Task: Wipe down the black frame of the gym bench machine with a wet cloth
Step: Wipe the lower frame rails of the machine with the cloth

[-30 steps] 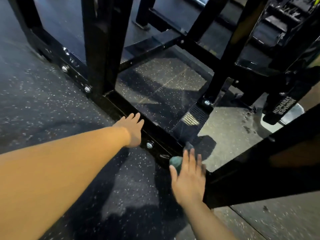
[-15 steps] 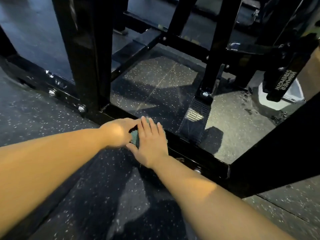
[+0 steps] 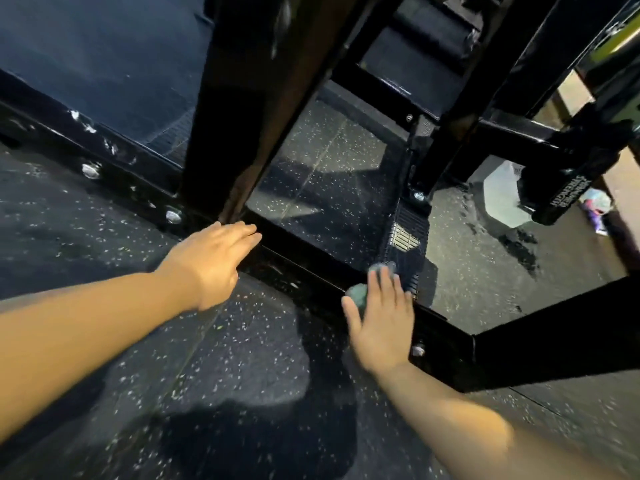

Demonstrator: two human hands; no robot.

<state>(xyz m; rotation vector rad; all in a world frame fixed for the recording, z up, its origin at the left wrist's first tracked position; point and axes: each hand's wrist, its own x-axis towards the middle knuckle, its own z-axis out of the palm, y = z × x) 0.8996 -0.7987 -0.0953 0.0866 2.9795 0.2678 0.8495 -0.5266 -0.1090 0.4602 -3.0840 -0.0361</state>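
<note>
Since half a second earlier the right hand (image 3: 381, 320) had slid the cloth (image 3: 362, 292) rightward along the rail (image 3: 304, 271), away from the left hand (image 3: 214, 258), to the lower middle of the frame beside the ribbed footplate (image 3: 403, 251). It lay flat on the cloth, fingers straight, pressing rather than gripping; the green cloth peeked out at the thumb and fingertips. The left hand, relaxed and holding nothing, rested against the rail at the foot of the thick post (image 3: 242, 109) in the upper middle. Around them spread speckled floor (image 3: 207, 375).

By my judgement the step in hand was wiping the bottom rail. The next move likely called for continuing toward the bolt (image 3: 418, 349) and rail end at lower right, keeping pressure even.
</note>
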